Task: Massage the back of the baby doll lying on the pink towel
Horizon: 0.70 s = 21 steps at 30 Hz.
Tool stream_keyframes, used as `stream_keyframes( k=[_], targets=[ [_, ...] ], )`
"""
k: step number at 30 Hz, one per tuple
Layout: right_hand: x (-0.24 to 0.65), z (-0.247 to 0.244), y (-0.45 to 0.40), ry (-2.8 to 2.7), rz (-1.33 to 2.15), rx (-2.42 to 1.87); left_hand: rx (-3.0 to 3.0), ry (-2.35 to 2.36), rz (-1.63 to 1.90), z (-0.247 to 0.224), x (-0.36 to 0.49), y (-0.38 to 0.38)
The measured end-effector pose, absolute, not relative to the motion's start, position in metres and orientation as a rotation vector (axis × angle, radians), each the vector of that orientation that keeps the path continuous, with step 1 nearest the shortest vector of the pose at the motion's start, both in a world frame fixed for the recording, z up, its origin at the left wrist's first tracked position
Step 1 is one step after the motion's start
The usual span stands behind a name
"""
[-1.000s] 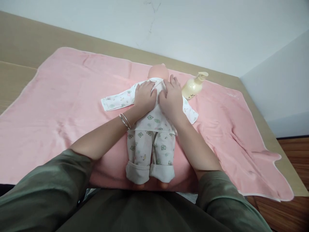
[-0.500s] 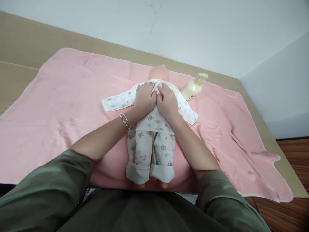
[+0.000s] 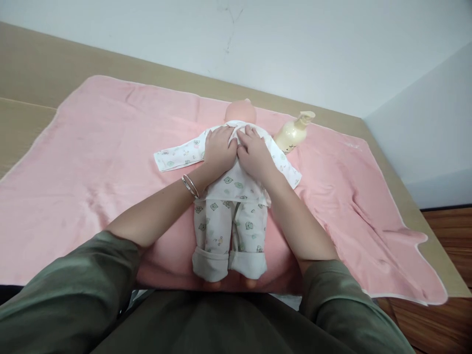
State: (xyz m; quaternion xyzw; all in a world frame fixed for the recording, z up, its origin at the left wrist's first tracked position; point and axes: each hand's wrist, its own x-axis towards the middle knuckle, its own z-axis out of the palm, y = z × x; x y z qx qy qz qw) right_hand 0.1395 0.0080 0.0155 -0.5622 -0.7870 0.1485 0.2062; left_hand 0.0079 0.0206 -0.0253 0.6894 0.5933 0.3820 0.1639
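A baby doll (image 3: 236, 184) lies stretched out on a pink blanket, its head (image 3: 240, 112) toward the wall and its feet toward me. It wears a white printed top and matching trousers with cuffs rolled up. My left hand (image 3: 220, 151) rests flat on the upper part of the top, fingers pointing at the head. Beside it my right hand (image 3: 255, 153) also lies on the cloth, its fingers slightly apart. The two thumbs nearly meet in the middle. Both hands look open, and neither grips anything that I can see. The doll's sleeves spread out to either side.
A cream pump bottle (image 3: 293, 133) lies tilted on the blanket, right of the doll's shoulder. The pink blanket (image 3: 121, 147) covers most of the wooden table (image 3: 27, 125). A white wall (image 3: 295, 54) stands behind, with another on the right.
The fingers of my right hand have spread and shifted slightly on the top. My left hand keeps its place on the doll. The view has moved very little.
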Motion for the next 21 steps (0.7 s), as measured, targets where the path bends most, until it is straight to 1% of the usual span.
stream_keyframes(
  k=[5, 10, 16, 21],
  targets=[
    [0.147, 0.025, 0.006, -2.074, 0.328, -1.477, 1.976, 1.685, 1.135, -0.026, 0.008, 0.020],
    [0.139, 0.011, 0.009, -2.151, 0.389, -1.592, 1.956, 1.681, 1.125, -0.026, 0.007, 0.021],
    [0.145, 0.007, 0.012, -1.994, 0.275, -1.494, 1.966, 1.676, 1.094, -0.023, 0.008, 0.019],
    [0.138, 0.000, 0.012, -2.070, 0.325, -1.621, 1.950, 1.671, 1.093, -0.023, 0.008, 0.019]
  ],
)
